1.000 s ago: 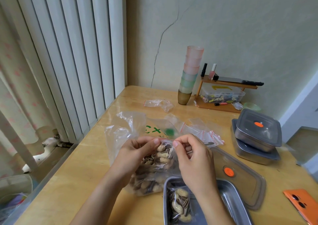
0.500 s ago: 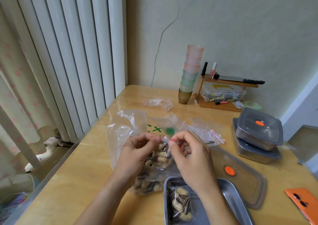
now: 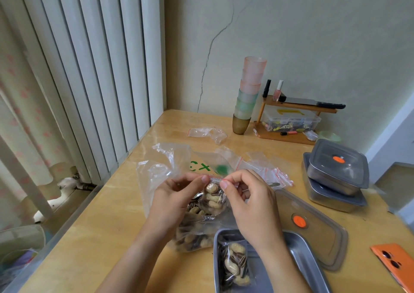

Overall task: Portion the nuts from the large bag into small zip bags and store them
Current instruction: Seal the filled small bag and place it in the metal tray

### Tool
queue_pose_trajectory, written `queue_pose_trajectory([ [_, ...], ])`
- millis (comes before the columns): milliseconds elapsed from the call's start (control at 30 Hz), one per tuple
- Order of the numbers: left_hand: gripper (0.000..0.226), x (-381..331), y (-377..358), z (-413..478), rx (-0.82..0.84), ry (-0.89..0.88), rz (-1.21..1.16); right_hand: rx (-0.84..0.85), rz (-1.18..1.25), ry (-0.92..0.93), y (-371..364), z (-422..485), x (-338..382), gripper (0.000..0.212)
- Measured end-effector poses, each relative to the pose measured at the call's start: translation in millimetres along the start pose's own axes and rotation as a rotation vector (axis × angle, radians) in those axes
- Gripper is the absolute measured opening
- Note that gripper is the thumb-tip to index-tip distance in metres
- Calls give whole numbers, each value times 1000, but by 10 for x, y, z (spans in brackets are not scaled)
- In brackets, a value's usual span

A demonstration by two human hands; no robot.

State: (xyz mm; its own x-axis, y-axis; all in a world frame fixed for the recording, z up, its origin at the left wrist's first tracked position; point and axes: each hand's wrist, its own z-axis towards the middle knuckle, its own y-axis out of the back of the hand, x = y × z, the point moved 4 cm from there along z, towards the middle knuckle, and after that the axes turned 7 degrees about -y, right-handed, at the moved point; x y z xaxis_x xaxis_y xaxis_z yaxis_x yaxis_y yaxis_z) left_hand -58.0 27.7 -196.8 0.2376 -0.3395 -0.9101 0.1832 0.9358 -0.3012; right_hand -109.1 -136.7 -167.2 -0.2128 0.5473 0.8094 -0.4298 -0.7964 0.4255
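Our left grip [image 3: 177, 201] and right grip [image 3: 251, 205] pinch the small clear nut-filled zip bag [image 3: 212, 199] by its top, mid-tabletop [image 3: 112, 225].

Pink and green cups [image 3: 249, 95], orange phone [image 3: 396, 264], green print on the clear large bag [image 3: 165, 165], yellow-brown table [image 3: 94, 236].

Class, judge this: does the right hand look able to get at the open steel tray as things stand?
Probably yes: the steel tray lies close under the right hand, its lid off, nothing between. But that hand and the left hand both pinch the small zip bag.
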Motion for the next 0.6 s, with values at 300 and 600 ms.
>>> queue_pose_trajectory([
  [300, 28, 24, -66, -25, 231, 0, 6, 153, 161, -134, -18, 23, -64, 13],
  [600, 16, -14, -139, -31, 153, -42, 47, 121, 189, -174, -4, 97, -55, 8],
])
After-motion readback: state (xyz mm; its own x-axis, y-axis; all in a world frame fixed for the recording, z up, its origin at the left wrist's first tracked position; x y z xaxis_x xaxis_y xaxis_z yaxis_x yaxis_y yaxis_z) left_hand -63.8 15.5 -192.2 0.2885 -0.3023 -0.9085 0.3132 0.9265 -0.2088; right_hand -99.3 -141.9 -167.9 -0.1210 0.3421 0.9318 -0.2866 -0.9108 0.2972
